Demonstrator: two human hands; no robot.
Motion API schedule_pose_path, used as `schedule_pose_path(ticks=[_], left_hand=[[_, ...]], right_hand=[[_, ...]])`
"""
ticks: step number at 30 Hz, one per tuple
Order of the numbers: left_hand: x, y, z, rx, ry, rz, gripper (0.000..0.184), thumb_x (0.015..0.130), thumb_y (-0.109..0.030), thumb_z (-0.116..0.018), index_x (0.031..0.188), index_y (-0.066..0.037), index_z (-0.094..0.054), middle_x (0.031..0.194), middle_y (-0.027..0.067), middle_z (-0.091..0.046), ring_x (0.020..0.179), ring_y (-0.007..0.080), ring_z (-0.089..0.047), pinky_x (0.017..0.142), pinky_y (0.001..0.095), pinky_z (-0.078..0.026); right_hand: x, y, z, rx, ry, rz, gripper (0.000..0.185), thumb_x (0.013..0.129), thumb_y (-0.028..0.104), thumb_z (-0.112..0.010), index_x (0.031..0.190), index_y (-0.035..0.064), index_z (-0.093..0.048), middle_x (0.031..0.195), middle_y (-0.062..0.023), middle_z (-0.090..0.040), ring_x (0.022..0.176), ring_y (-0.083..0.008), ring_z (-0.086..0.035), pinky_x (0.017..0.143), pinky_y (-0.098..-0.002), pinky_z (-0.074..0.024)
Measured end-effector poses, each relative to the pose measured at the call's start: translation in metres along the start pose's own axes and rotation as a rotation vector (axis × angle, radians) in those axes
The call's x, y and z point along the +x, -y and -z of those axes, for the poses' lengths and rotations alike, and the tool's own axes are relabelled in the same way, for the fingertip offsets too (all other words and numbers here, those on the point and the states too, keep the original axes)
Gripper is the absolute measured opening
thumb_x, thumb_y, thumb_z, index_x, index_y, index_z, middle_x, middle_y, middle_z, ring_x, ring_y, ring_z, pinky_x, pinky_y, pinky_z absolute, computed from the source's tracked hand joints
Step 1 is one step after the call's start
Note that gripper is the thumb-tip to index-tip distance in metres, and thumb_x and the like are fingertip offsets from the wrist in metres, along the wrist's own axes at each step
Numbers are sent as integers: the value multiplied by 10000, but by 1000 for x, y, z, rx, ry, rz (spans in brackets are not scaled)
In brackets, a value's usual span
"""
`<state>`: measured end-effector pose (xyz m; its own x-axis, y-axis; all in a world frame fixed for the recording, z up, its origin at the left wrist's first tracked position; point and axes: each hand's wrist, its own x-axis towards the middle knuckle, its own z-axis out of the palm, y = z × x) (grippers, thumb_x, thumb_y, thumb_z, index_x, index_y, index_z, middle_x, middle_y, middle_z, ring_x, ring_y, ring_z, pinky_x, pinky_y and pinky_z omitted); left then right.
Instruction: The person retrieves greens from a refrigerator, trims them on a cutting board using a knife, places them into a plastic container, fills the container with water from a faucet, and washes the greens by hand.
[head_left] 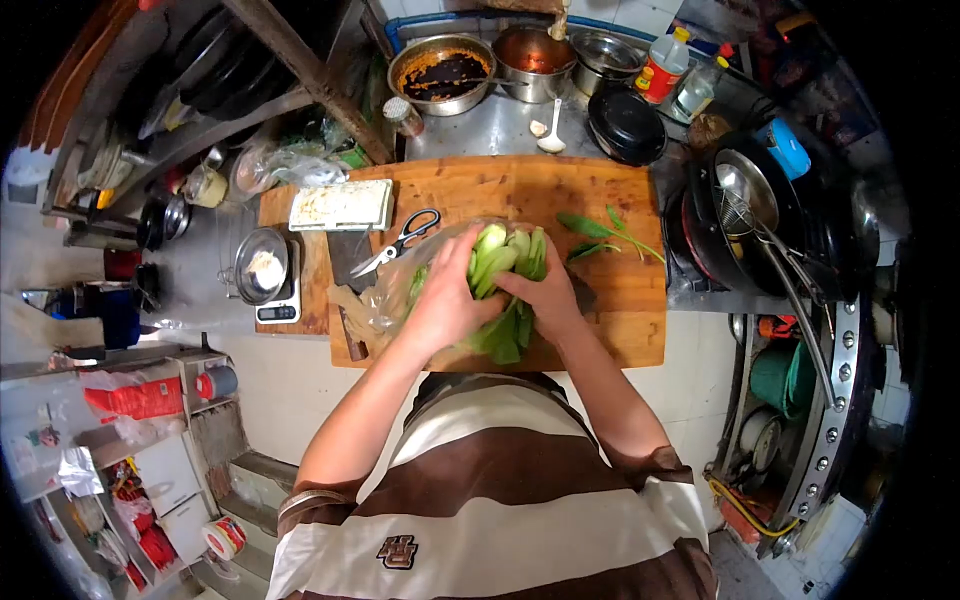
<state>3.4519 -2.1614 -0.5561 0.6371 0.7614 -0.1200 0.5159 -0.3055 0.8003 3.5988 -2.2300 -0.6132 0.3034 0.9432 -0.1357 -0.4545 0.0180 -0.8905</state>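
A bunch of bok choy [494, 262] is gripped between my two hands, pale stems up and green leaves hanging toward me. My left hand [450, 290] wraps its left side. From the right, my right hand [545, 297] closes round the stems with the thumb across the front. A clear plastic bag [392, 283] lies crumpled beside and partly under the bunch. Black-handled scissors [400, 240] rest just left of the bag. Loose green leaves [610, 236] lie to the right on the wooden cutting board [625, 330].
A kitchen scale [278, 312] with a metal bowl [262, 262] stands left. Behind are a white tray [342, 205], a pot of dark sauce [440, 75], a white spoon [552, 138] and a black lid [627, 125]. A wok [740, 230] with a strainer sits right.
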Motion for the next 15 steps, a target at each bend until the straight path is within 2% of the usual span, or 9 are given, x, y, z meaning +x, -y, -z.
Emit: schedule_pose_path(ticks=[2,3,6,7,10,11,15], left_hand=[[-3,0,-4,-103,7,2,797,674,-33,-698,1393,-86,-359,1317,174,-431,1257,309,-407,1047,358,-331],[-4,-3,1,-146,55,25,746,722,-27,-648,1403,-67,-346,1322,167,-428,1259,295,-402,1052,356,-320],[0,14,8,-188,-3,-170,640,799,-31,-576,1398,-40,-348,1315,163,-433,1266,269,-390,1056,353,-308],[2,13,8,-147,-88,-213,560,860,-24,-500,1398,-20,-345,1290,144,-475,1220,229,-440,1039,330,-329],[2,1,2,-449,-96,-59,542,882,-11,-482,1406,-27,-344,1258,107,-523,1159,191,-490,1019,307,-352],[3,1,-2,-467,-101,-77,508,918,-15,-455,1412,-36,-340,1269,88,-535,1147,169,-506,1012,291,-359],[6,10,-9,-262,-196,-160,514,929,-51,-471,1422,-48,-326,1297,97,-526,1210,195,-470,1031,311,-339]], right_hand=[[2,-2,1,185,-4,-58,568,753,3,-712,1260,70,-463,1149,-40,-555,1059,-161,-539,915,-315,-442],[3,-2,3,225,-13,-107,581,755,9,-700,1278,73,-456,1161,-40,-553,1066,-165,-538,922,-320,-442],[2,2,14,348,-41,-260,623,759,28,-663,1335,85,-434,1195,-40,-545,1086,-179,-535,944,-337,-441],[3,0,14,333,-20,-244,605,764,33,-669,1323,86,-443,1166,-38,-554,1062,-179,-546,926,-336,-450],[2,-5,13,313,27,-209,572,774,49,-685,1301,88,-464,1104,-34,-573,1007,-178,-569,890,-334,-469],[1,-4,10,325,30,-204,574,773,54,-689,1301,89,-467,1101,-33,-573,1003,-178,-570,890,-333,-469],[1,-1,9,358,45,-214,594,763,52,-705,1306,94,-469,1102,-35,-574,1008,-166,-561,903,-323,-458]])
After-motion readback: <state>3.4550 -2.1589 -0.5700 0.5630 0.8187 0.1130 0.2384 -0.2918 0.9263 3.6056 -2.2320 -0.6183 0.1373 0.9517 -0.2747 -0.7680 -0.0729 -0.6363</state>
